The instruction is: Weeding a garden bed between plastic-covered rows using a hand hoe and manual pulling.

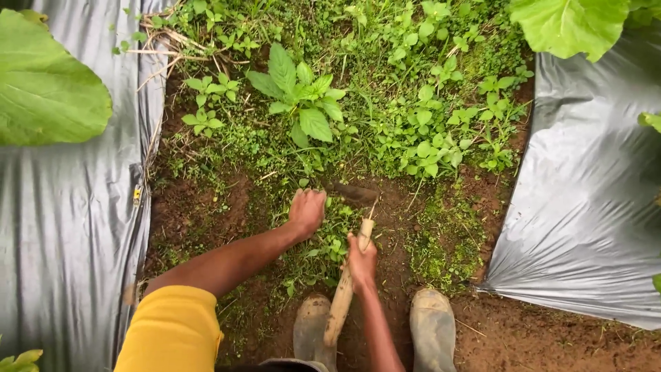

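Most of the strip of soil (206,207) between the two grey plastic sheets (62,227) is still green: the near part, around your boots (432,327), looks bare and brown, so I judge the weeding is only begun and the thick weeds (413,117) further ahead are left. Your left hand (307,211) lies on a low clump of weeds, fingers bent down into the leaves; if it pinches them, I cannot tell. Your right hand (361,260) has its grip pressed together around the wooden handle (341,300) of a hoe. The long axis of the handle runs from between your boots up and a little right, away from you, and the dark blade (352,192) at the far end points left, on the soil just beside the left hand.
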